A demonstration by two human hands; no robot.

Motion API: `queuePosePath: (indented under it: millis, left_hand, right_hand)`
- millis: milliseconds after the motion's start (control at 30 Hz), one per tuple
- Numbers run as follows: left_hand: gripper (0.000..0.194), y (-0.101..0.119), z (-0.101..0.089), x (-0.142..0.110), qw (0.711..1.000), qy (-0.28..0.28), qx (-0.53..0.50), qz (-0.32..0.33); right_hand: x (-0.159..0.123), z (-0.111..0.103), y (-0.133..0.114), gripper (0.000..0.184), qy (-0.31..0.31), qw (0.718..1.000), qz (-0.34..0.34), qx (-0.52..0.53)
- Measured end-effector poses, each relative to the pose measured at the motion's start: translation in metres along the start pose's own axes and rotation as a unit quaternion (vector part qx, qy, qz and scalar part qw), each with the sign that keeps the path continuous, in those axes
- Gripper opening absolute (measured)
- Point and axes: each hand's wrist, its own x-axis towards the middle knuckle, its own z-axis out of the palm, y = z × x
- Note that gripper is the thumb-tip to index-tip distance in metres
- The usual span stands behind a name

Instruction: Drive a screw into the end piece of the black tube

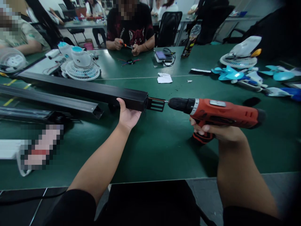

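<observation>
A long black rectangular tube (94, 90) slants across the table, its near end raised in my left hand (129, 115). The thumb lies on its side and the other fingers go underneath, out of sight. From that end juts a slotted black bracket (156, 104). My right hand (217, 130) is wrapped round the grip of a red and black cordless drill (223, 111), which points left. The drill's bit (166, 101) comes up to the outer edge of the bracket; whether they touch I cannot tell.
More black tubes (54, 99) lie to the left, near a blurred-out phone-like object (43, 146). White fans (82, 64) stand behind. Blue fan blades (228, 73) lie at right, with a bottle (190, 39) at the back. Across the table a person (130, 28) holds a screwdriver (126, 45).
</observation>
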Motion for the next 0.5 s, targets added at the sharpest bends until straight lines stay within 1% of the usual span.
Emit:
queuePosePath:
  millis: [100, 333, 500]
  left_hand:
    - [0.096, -0.001, 0.001, 0.000, 1.000, 0.005, 0.006, 0.007]
    - [0.099, 0.000, -0.005, 0.002, 1.000, -0.007, -0.004, -0.010]
    - [0.096, 0.000, -0.014, 0.006, 0.999, -0.035, -0.027, -0.015]
  right_hand:
    - [0.001, 0.001, -0.001, 0.042, 0.002, 1.000, 0.000, -0.002]
    - [0.001, 0.000, -0.002, 0.045, 0.004, 1.000, 0.017, -0.002]
    - [0.000, -0.001, 0.000, 0.046, 0.010, 1.000, 0.013, 0.007]
